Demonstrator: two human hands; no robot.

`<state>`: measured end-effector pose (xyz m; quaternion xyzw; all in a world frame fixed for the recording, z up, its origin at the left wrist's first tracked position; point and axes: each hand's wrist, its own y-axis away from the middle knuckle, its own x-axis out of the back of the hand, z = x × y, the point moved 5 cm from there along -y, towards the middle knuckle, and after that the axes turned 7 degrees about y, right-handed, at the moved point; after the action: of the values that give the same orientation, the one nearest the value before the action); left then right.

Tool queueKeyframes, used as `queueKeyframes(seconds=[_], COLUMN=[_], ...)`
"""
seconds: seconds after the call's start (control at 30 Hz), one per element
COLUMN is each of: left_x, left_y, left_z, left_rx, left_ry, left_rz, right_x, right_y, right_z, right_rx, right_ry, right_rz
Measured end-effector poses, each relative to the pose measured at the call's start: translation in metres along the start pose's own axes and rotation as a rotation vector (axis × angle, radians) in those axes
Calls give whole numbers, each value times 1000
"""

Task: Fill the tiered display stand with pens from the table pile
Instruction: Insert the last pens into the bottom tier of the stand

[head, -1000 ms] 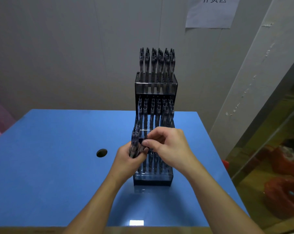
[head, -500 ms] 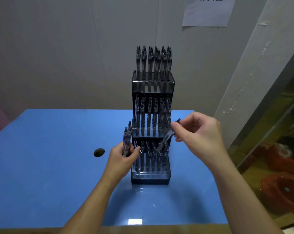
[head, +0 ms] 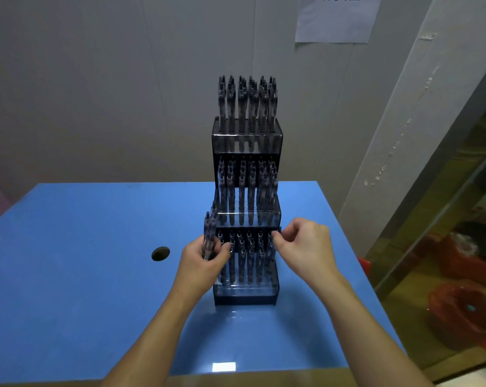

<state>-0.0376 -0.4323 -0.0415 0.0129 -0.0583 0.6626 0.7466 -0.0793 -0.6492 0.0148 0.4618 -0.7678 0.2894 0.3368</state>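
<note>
1. A dark, translucent three-tiered plastic display stand [head: 246,291] is seen upright on the blue table [head: 69,275], near its right-hand half. The top and middle tiers appear full of dark stick pens standing clip-end up; the bottom tier looks nearly full.
2. A small bundle of dark pens [head: 209,238] is gripped upright by the left hand [head: 205,261], fingers curled round it, just beside the stand's lower left corner.
3. The right hand [head: 303,247] is held at the right end of the bottom tier, fingers curled; a single dark pen [head: 270,256] in the far-right slot seems to be pinched at its top, though the contact is partly hidden.
4. No loose pile is visible on the table; the remaining stock is judged to be the left-hand bundle.
5. Step in hand, by judgement: the pen is being seated in the last right-hand slot.
6. To do it well: the pen should be kept vertical, lowered until it bottoms out, and released without brushing its neighbours. The stand is tall and narrow, so sideways pressure is best avoided.
7. A round hole [head: 160,253] is noted in the tabletop, left of the stand.
</note>
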Motion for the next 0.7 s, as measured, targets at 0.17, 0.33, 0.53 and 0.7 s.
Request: queueKeyframes(seconds=[0.17, 0.33, 0.53, 0.7], left_x=[1, 0, -2, -4], left_y=[1, 2, 2, 1], left_z=[0, 1, 4, 7], left_rx=[7, 4, -1, -19], left_ry=[-3, 5, 6, 2], left_rz=[3, 2, 2, -1], right_x=[-12, -28, -26, 2], right_y=[2, 14, 16, 15], right_z=[4, 6, 1, -26], right_rx=[-18, -37, -40, 60], right_ry=[70, 171, 283, 195], right_rz=[-30, -100, -184, -182])
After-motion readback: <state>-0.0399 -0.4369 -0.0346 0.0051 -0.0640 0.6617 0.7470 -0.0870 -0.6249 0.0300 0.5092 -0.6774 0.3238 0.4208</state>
